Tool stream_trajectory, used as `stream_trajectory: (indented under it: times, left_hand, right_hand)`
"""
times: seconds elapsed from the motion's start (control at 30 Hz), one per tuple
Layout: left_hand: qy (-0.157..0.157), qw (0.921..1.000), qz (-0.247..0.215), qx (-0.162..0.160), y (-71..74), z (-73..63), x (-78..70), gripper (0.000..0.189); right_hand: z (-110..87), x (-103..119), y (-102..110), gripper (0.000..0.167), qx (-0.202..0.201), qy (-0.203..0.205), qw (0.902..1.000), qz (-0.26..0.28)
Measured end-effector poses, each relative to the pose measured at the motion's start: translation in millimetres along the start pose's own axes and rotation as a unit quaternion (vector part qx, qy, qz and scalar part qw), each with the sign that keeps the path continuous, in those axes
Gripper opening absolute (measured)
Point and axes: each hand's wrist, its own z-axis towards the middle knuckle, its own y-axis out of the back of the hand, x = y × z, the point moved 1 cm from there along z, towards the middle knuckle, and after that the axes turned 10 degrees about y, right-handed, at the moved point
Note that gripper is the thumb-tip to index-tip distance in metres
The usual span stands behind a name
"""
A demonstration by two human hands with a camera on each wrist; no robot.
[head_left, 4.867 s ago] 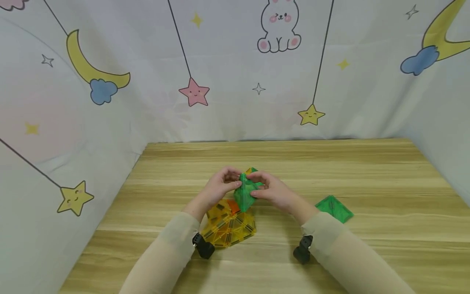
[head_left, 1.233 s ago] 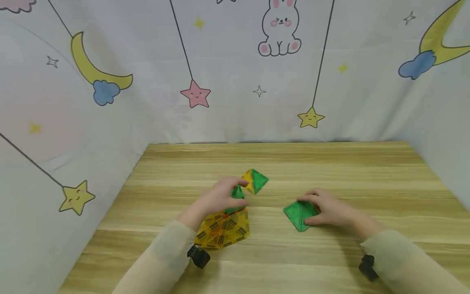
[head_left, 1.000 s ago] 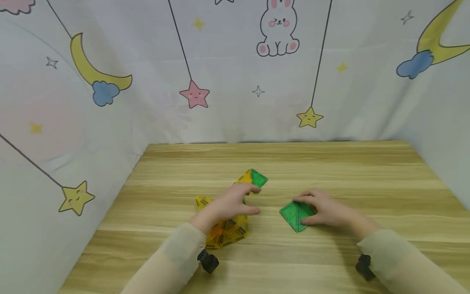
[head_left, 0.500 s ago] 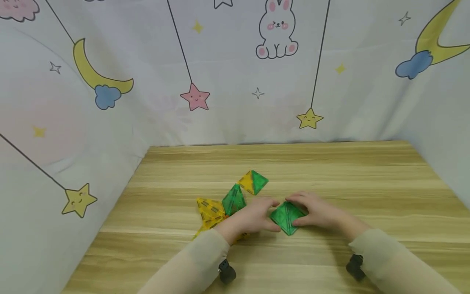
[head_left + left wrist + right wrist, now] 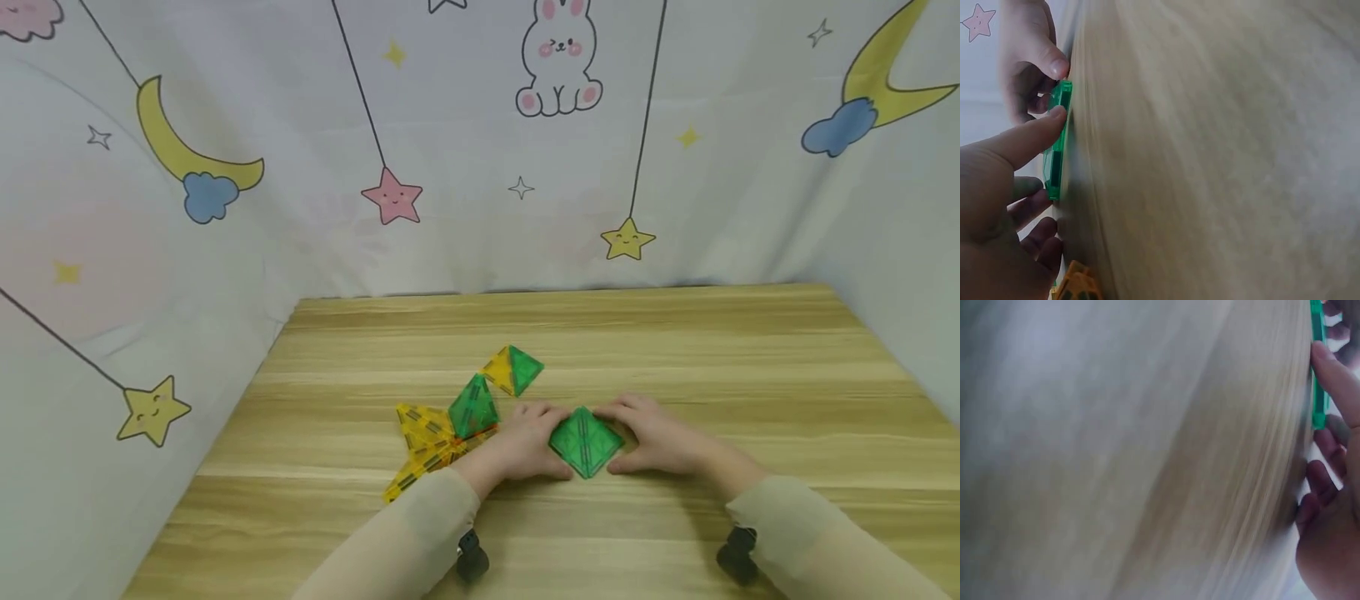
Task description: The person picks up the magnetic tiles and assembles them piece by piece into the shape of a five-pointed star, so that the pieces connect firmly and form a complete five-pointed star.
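Two green triangular magnetic tiles [image 5: 587,443] lie edge to edge as a diamond on the table, between my hands. My left hand [image 5: 525,446] holds their left corner, with its thumb on the near edge and fingers at the far edge. On the right corner, my right hand [image 5: 656,437] has a similar grip between thumb and fingers. Both wrist views show the green tiles edge-on, low over the wood. To the left is a construction of yellow magnetic tiles [image 5: 423,429], partly hidden by my left forearm. A folded green tile piece [image 5: 475,408] stands up from it.
Behind the construction, a yellow triangular tile [image 5: 498,371] and a green triangular tile [image 5: 527,369] lie joined on the wooden table [image 5: 712,350]. A printed cloth [image 5: 465,250] hangs along the table's back edge.
Both hands have left the green piece on the yellow construction. My right hand has slid the two green tiles leftward, and my left hand has moved right to grip them too.
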Motion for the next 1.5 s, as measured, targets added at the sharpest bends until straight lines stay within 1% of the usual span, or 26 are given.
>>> stream_trajectory:
  times: [0.17, 0.27, 0.43, 0.63, 0.7, 0.8, 0.9, 1.03, 1.3, 1.4, 1.43, 1.5]
  left_hand:
    - [-0.003, 0.9996, 0.027, -0.01, -2.5, 1.6, -0.3, 0.077]
    - [0.0, 0.9995, 0.028, -0.013, -2.5, 0.9, -0.7, 0.077]
    - [-0.002, 0.9999, 0.008, -0.013, -3.0, 0.3, 0.9, 0.077]
    - [0.009, 0.9989, -0.046, -0.003, -5.0, 1.1, 3.2, 0.079]
    - [0.013, 0.9987, -0.05, -0.002, -5.6, 1.2, 3.2, 0.081]
    - [0.013, 0.999, -0.043, -0.005, -5.7, 1.0, 1.6, 0.082]
    - [0.01, 0.9993, -0.034, -0.008, -4.6, 0.8, -1.1, 0.082]
    - [0.007, 0.9993, -0.036, -0.008, -3.3, 0.0, -3.8, 0.082]
    - [0.024, 0.9987, -0.044, -0.003, -3.9, -1.0, -3.7, 0.088]
    - [0.03, 0.9986, -0.043, 0.001, -4.0, -1.7, -3.2, 0.09]
    - [0.031, 0.9987, -0.04, 0.001, -3.9, -2.1, -3.2, 0.09]
    - [0.026, 0.9991, -0.032, 0.0, -3.3, -2.9, -3.3, 0.089]
  right_hand:
    - [3.6, 2, -4, 0.07, -0.01, 0.011, 0.9997, -0.017]
    - [6.6, 5, -7, 0.069, -0.013, 0.012, 0.9997, -0.019]
    - [8.4, 6, -9, 0.07, -0.017, 0.005, 0.9998, -0.011]
    - [7.1, 4, -12, 0.072, -0.028, -0.009, 0.9995, -0.011]
    - [7.2, 4, -13, 0.072, -0.028, -0.015, 0.9994, -0.009]
    - [7.7, 5, -13, 0.072, -0.026, -0.024, 0.9994, 0.001]
    - [7.4, 5, -13, 0.073, -0.024, -0.034, 0.999, 0.017]
    - [7.1, 6, -11, 0.075, -0.019, -0.043, 0.9981, 0.039]
    - [9.8, 9, -6, 0.071, -0.008, -0.042, 0.9948, 0.092]
    - [12.1, 10, -6, 0.068, -0.007, -0.046, 0.9881, 0.147]
    - [13.0, 10, -6, 0.066, -0.01, -0.051, 0.9838, 0.172]
    - [14.9, 9, -7, 0.063, -0.019, -0.064, 0.972, 0.225]
